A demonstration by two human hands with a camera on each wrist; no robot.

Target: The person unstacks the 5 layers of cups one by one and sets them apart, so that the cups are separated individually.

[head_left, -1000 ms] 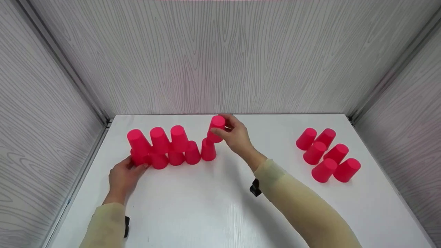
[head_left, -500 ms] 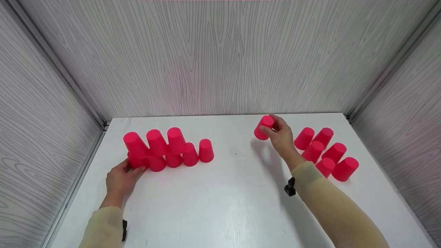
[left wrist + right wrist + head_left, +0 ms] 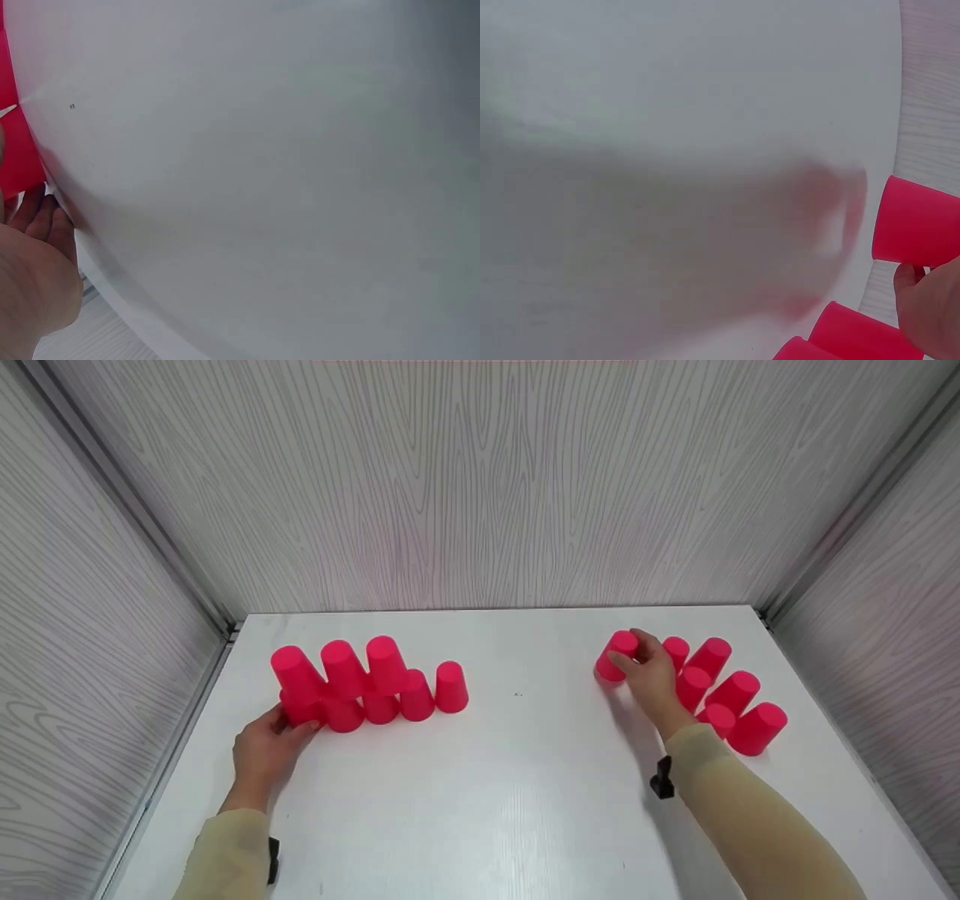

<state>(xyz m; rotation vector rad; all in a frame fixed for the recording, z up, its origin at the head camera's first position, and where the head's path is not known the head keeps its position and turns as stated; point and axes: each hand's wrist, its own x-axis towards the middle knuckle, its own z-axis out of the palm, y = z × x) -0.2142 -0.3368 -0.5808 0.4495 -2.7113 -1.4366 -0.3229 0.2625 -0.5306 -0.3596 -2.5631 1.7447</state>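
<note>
On the left in the head view, upside-down pink cups stand in a slightly curved row, with three more cups [image 3: 343, 669] stacked on top. My left hand [image 3: 266, 746] grips the bottom cup [image 3: 301, 709] at the row's left end, thumb in front and fingers behind. At the row's right end stands a cup [image 3: 451, 688] with nothing on it. My right hand [image 3: 651, 679] holds another upside-down cup [image 3: 616, 655] between thumb and fingers, left of the right-hand group. In the right wrist view this held cup [image 3: 916, 225] appears just above the table, near its shadow.
A group of several upside-down cups [image 3: 733, 692] stands at the right of the white table [image 3: 480, 795], partly hidden behind my right hand and forearm. Grey wood-grain panels [image 3: 480, 487] rise at the back and both sides.
My right hand has carried its cup from above the row's right end across to the right, then lower toward the right-hand group. My left hand has stayed on its cup.
</note>
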